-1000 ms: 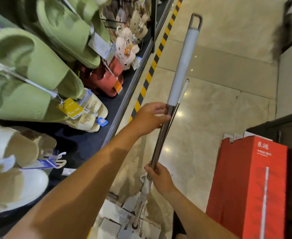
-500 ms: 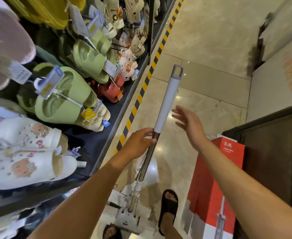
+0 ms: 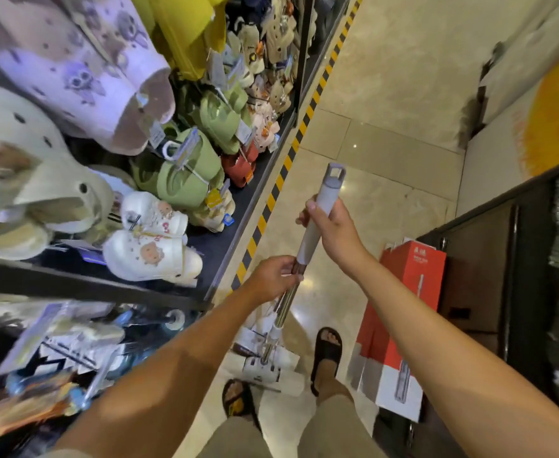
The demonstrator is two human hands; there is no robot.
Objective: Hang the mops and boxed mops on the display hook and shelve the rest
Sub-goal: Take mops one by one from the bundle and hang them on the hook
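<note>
Item: mop [image 3: 308, 244], loose, unboxed. It is held upright in the aisle, with its head [image 3: 261, 371] low by the floor between the sandalled feet. The grey grip is clasped by the right hand [image 3: 336, 231]; the steel shaft just below is gripped by the left hand [image 3: 276, 276]. The hanging loop [image 3: 336, 171] is uncovered at the top.

Status: not yet hung; no display hook is seen. A red boxed mop [image 3: 407, 292] is stood at right, likewise outstanding.

My left hand [image 3: 276, 276] grips the mop handle [image 3: 308, 244] close to me; my right hand [image 3: 332, 229] wraps round it just beyond, farther and higher.
</note>
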